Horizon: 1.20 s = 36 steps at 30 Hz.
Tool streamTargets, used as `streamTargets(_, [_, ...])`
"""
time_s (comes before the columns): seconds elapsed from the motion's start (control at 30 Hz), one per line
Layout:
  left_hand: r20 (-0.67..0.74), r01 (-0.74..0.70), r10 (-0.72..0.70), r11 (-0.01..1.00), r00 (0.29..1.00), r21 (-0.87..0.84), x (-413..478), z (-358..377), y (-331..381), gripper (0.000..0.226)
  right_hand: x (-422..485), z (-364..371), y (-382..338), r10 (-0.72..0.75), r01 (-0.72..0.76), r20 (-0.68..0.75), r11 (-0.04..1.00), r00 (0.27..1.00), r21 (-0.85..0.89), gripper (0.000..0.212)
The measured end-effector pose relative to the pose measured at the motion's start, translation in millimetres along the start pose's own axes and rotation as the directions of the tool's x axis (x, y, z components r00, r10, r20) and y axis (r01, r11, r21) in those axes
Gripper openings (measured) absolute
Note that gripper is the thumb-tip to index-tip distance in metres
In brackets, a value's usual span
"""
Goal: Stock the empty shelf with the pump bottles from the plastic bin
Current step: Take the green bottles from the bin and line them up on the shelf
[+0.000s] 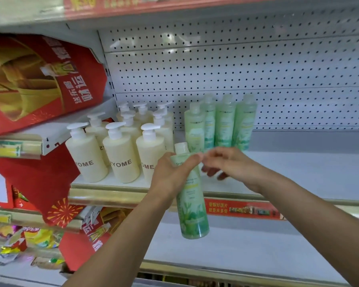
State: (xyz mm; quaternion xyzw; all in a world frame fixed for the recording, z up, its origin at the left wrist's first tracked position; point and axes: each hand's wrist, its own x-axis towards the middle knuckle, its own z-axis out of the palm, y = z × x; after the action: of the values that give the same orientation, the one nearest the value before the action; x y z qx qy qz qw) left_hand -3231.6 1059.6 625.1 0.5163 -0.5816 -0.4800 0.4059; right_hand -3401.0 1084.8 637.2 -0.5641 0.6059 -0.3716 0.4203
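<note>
The left hand (170,175) grips a green bottle (192,206) by its neck; the right hand (232,164), fingers loosely spread, hovers just beside it, cream pump bottles (120,154) left of both.

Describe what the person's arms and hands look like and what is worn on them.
Both forearms are bare as far as the frame shows, with no sleeve in view. The left hand and right hand wear no gloves, and no watch, bracelet or ring can be seen. The fingers look slim; motion blur softens the right fingertips, so nail detail cannot be told.
</note>
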Motion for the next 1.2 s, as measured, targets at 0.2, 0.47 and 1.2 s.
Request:
streamTargets(0.2, [-0.027, -0.121, 0.12, 0.992, 0.992, -0.035, 8.6, 21.5, 23.4, 0.052, -38.9, 23.8, 11.4, -0.008, 0.027, 0.084, 0.974, 0.996, -0.223, 0.057])
streamTargets(0.47, [0.043, -0.162, 0.168, 0.979, 0.985, -0.122, 19.8, 41.9, 32.7, 0.067, -9.3, -10.2, 17.7, -0.192, 0.096, -0.305, 0.948, 0.933, -0.303, 0.072])
streamTargets(1.2, [-0.093, -0.099, 0.126, 0.964, 0.988, 0.247, 120.5, 69.2, -51.7, 0.065, 95.2, -34.7, 60.9, -0.123, 0.081, -0.402, 0.989, 0.907, -0.121, 0.063])
